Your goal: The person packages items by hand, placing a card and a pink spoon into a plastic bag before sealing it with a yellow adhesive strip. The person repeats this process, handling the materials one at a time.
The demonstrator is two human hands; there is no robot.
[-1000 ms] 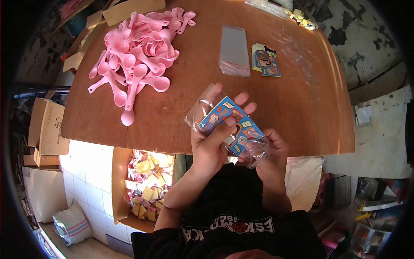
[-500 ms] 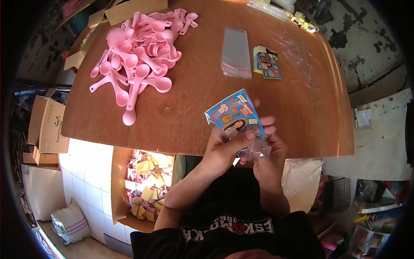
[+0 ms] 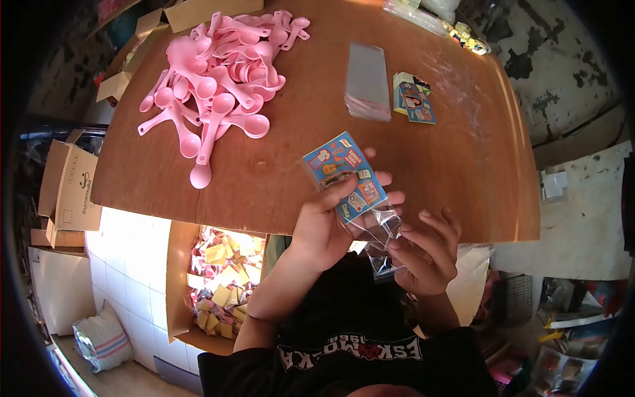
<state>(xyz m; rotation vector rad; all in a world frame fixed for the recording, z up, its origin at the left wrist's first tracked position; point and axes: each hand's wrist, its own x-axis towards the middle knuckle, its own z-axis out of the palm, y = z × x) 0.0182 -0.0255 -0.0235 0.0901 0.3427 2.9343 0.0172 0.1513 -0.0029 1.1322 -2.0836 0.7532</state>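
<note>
My left hand (image 3: pixel 324 221) is closed on a blue printed card (image 3: pixel 346 173), with the thumb across its face and fingertips showing along the far edge. A clear plastic bag (image 3: pixel 378 248) extends from the card's lower end toward my body, overlapping it. Beside the bag is my right hand (image 3: pixel 430 255), its fingers spread and curved, with fingertips right at the bag's edge. Farther back on the table, a stack of clear plastic bags (image 3: pixel 368 79) lies next to a small pile of similar blue cards (image 3: pixel 417 102).
Pink measuring spoons (image 3: pixel 218 79) lie heaped on the left of the brown table (image 3: pixel 264 178). Below its front edge stands an open carton (image 3: pixel 178 284) of small yellow and red packets. Another cardboard box (image 3: pixel 74 188) is at the left. Plastic packs (image 3: pixel 417 16) lie at the far edge.
The card has turned and moved slightly left in my left hand. My right hand has moved away from the card, down and to the right, and the crumpled plastic is now stretched out longer.
</note>
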